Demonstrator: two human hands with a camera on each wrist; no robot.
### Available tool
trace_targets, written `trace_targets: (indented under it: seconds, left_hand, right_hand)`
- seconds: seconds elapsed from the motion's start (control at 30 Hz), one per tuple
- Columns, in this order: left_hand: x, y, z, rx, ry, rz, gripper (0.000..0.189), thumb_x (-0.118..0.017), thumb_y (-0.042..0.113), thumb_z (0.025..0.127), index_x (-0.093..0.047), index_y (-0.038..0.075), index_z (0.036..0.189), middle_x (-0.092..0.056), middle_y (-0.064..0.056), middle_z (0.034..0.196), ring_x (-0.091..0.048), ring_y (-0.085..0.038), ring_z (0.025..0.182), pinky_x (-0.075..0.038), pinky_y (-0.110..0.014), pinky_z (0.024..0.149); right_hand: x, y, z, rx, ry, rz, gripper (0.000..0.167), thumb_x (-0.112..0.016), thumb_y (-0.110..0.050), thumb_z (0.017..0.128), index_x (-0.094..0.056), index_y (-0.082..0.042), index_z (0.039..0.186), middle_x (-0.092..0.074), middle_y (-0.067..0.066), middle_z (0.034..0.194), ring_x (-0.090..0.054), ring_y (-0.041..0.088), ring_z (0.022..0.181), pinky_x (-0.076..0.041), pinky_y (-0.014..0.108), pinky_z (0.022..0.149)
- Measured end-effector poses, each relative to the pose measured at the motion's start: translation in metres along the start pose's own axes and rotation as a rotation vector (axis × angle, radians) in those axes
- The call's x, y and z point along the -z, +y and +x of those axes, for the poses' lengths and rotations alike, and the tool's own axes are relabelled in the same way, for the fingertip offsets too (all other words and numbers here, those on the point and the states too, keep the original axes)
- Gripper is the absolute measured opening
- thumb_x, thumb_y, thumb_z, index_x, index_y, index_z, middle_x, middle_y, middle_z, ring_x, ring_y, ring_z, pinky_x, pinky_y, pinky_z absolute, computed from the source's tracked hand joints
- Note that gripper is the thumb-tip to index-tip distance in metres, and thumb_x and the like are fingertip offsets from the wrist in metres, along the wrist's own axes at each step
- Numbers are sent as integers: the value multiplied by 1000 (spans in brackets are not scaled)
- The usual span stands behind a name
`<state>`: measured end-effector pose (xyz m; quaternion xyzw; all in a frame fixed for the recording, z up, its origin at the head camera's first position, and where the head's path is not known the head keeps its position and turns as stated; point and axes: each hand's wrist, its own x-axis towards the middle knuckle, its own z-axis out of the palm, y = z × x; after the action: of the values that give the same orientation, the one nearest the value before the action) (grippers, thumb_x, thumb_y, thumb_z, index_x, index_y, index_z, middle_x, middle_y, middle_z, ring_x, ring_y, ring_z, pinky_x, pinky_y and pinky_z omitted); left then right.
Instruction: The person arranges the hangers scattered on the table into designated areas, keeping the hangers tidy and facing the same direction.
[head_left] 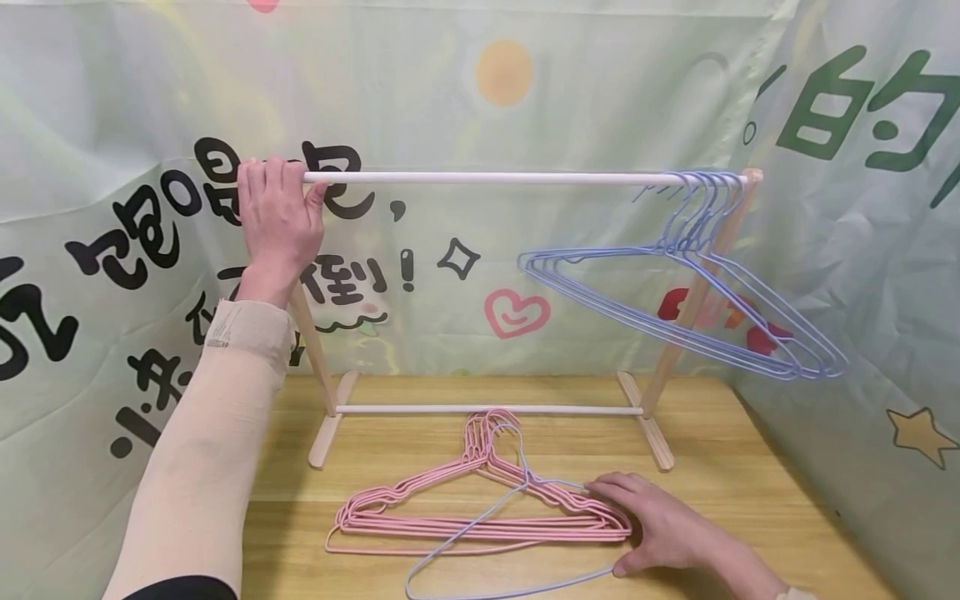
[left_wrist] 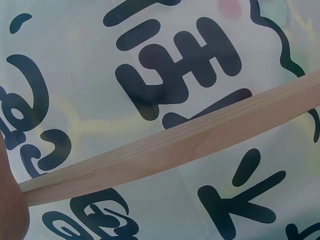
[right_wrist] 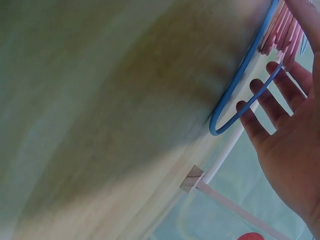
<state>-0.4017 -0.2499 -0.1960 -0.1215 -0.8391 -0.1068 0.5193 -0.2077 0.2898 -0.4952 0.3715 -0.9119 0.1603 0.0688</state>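
Observation:
At its top left corner, my left hand (head_left: pixel 279 212) grips the wooden rack (head_left: pixel 525 178), fingers over the end of the white rail. The left wrist view has the rack's wooden post (left_wrist: pixel 170 142) crossing it. My right hand (head_left: pixel 663 525) holds the right end of a blue hanger (head_left: pixel 468 527), thumb at the lower wire and fingertips at the upper one. In the right wrist view the hanger's bent blue corner (right_wrist: pixel 216 131) lies against the fingers. The blue hanger slants across a pile of pink hangers (head_left: pixel 420 525) on the table.
Several blue hangers (head_left: pixel 600 310) hang from the rail's right end. The rack's lower white bar (head_left: pixel 420 409) runs just behind the pink hooks. Its wooden feet (head_left: pixel 647 421) stand on the table (head_left: pixel 720 442). A printed cloth (head_left: pixel 420 92) encloses the back and sides.

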Motion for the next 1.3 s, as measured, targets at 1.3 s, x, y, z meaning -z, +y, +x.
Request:
trace_targets:
  seconds: [1.3]
  left_hand:
    - [0,0,0,8,-10,0,52,-33,49,111,-45,-2,110,-40,-22,103,-33,-45,107,-14,-49,124]
  right_hand:
    - [-4,-2,2,76,136,-81,115,-99,-50,49,-57,-16,150,-54,-10,137,-53,13,119,-53,45,91]
